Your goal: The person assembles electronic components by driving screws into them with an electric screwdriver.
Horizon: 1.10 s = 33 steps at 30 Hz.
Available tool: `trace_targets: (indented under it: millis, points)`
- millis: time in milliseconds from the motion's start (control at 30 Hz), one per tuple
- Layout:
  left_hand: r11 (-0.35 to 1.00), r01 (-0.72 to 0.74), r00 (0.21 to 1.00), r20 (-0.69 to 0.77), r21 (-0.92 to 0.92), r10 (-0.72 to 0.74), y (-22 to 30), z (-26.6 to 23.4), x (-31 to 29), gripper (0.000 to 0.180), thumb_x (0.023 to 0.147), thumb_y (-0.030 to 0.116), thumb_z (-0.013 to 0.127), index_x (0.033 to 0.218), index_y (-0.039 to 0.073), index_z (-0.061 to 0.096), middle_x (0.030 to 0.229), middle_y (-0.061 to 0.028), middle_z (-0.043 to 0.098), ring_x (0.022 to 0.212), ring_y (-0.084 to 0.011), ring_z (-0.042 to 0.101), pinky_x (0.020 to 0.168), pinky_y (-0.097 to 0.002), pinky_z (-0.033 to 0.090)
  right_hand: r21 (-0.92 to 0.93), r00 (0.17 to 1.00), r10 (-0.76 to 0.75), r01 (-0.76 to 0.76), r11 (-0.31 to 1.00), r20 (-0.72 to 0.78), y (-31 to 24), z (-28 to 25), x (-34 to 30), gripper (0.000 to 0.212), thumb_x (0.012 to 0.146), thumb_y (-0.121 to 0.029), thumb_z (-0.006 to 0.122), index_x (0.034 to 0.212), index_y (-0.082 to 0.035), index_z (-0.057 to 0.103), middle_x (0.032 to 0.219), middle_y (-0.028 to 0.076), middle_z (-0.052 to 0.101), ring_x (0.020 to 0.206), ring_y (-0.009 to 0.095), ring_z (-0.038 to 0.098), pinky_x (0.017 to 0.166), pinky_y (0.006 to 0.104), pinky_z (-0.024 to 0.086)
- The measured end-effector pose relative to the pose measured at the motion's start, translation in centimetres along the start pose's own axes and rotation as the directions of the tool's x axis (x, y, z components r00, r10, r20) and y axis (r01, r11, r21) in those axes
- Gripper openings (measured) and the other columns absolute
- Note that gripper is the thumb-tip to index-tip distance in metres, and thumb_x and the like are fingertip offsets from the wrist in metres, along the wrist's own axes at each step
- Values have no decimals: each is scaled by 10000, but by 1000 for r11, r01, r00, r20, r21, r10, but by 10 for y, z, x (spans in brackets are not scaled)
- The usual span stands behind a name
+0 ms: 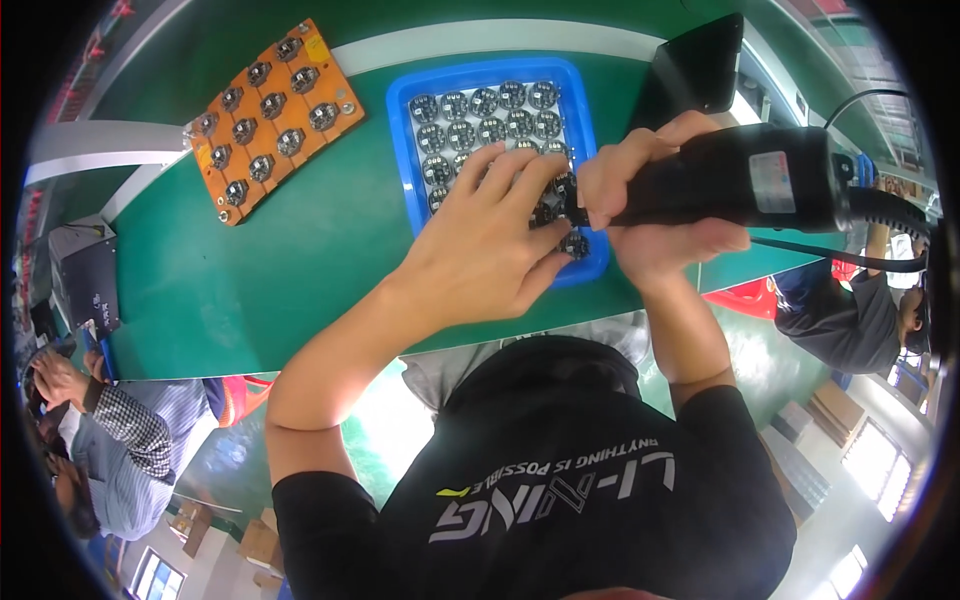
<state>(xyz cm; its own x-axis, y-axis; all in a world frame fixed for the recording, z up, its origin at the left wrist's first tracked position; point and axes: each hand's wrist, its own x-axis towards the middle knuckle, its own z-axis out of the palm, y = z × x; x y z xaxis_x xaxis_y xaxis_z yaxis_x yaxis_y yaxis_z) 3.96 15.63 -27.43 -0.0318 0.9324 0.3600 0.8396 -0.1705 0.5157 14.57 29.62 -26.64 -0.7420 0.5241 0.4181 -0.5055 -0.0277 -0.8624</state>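
A blue tray [403,150] holds rows of small round black electronic parts [484,100] on a white liner. My left hand [490,225] lies across it with the upper fingers spread over the parts. Its thumb and forefinger close at the sides of one round black part [576,245] near the tray's right edge. My right hand [640,180] is wrapped round a black corded electric screwdriver [720,185], held almost level. The driver's tip points left into the tray, close to my left fingertips. My fingers partly hide the tip and the parts beneath.
An orange fixture board [232,173] with several round parts lies at the far left on the green tabletop [270,270]. A dark flat panel [690,70] stands at the back right. Cables [890,215] trail right from the driver. Other people [140,450] sit at both sides.
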Motion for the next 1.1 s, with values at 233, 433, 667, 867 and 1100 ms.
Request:
trace_targets:
  millis: [233, 433, 667, 867, 1100]
  points:
    - [999, -12, 1000, 12, -38, 12, 3, 0, 4, 253, 711, 207, 758, 924, 71, 748, 1240, -168, 512, 1164, -366, 465, 1027, -529, 358, -78, 994, 63, -70, 994, -94, -8, 6, -3, 1057, 658, -918, 404, 1350, -119, 366, 585, 59, 498, 441, 168, 471, 476, 279, 419]
    - [1000, 6, 998, 58, 14, -7, 5, -4, 2, 266, 749, 245, 736, 928, 48, 725, 1273, -163, 499, 1205, -339, 452, 1074, -519, 325, 40, 936, -218, 238, 970, -278, -51, -16, 3, 1081, 688, -949, 307, 1390, -130, 382, 590, 44, 461, 402, 168, 435, 432, 335, 385]
    - [999, -50, 997, 62, 15, 49, 7, -4, 6, 282, 723, 237, 756, 901, 27, 700, 1269, -162, 503, 1179, -339, 480, 1058, -522, 351, -169, 898, -366, 332, 928, -243, -100, -68, 2, 1008, 684, -966, 262, 1255, -167, 489, 610, 76, 457, 446, 200, 397, 504, 364, 350]
    - [999, -31, 998, 50, -29, 32, 5, -2, 7, 318, 661, 213, 806, 908, 32, 718, 1261, -158, 520, 1140, -368, 494, 1001, -547, 387, -120, 909, -325, 303, 945, -261, -89, -71, 3, 1113, 630, -994, 220, 1261, -105, 447, 604, 105, 530, 431, 203, 415, 459, 343, 380]
    - [999, -37, 998, 57, -11, 38, 5, -2, 7, 278, 700, 228, 764, 866, 16, 695, 1246, -158, 509, 1162, -332, 491, 1042, -509, 366, -43, 979, -152, 148, 988, -135, -95, -80, 4, 984, 704, -946, 329, 1251, -147, 511, 657, 45, 463, 481, 170, 425, 550, 329, 373]
